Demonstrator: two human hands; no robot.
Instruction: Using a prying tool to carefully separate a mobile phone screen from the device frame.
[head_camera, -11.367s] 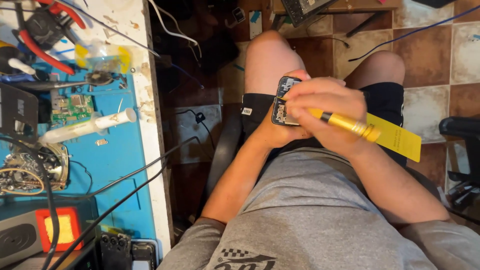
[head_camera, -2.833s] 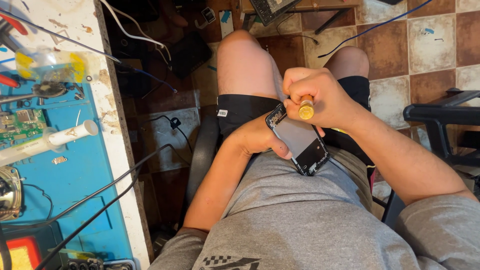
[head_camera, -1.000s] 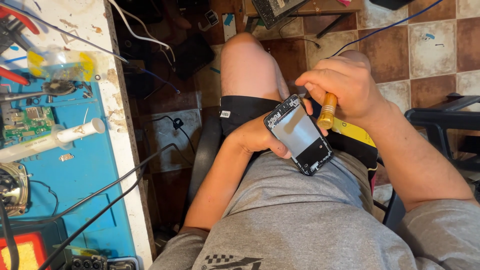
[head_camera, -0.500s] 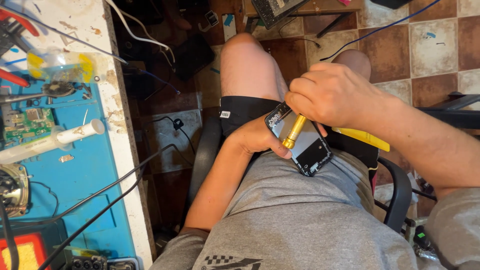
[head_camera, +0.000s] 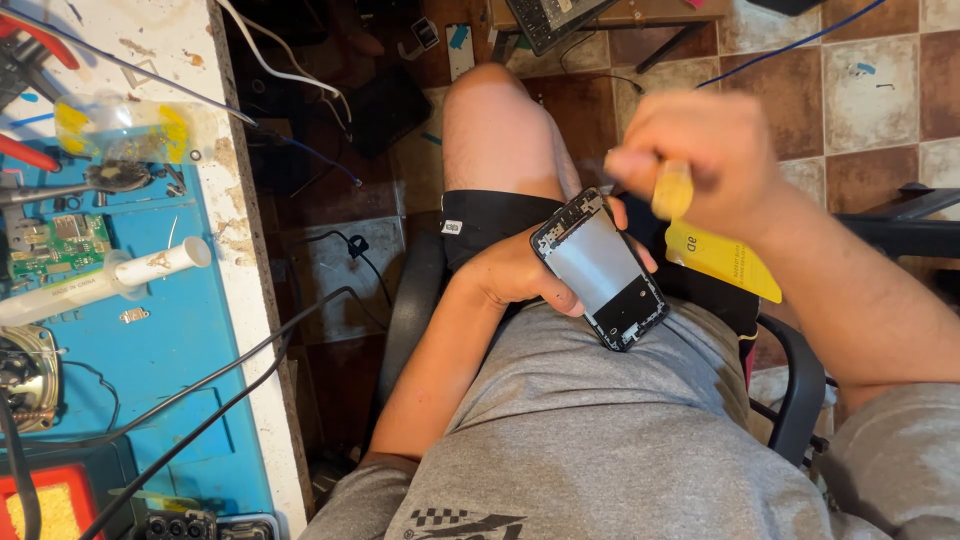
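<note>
This is looking like a small electronics repair workshop set up in a tiled room. A worn white bench (head_camera: 170, 40) is carrying a blue work mat (head_camera: 170, 350), a green circuit board (head_camera: 60, 245), a white tube (head_camera: 110, 280), red-handled pliers (head_camera: 30, 45) and trailing black cables (head_camera: 220, 380). Below, brown and cream floor tiles (head_camera: 860, 90) are showing, with loose parts and a keyboard (head_camera: 560, 15) lying about.

The phone (head_camera: 603, 268) is grey with black frame; the handle (head_camera: 671, 190) yellow; the mat (head_camera: 150, 330) blue; the floor (head_camera: 860, 90) brown-and-cream tiles.
</note>
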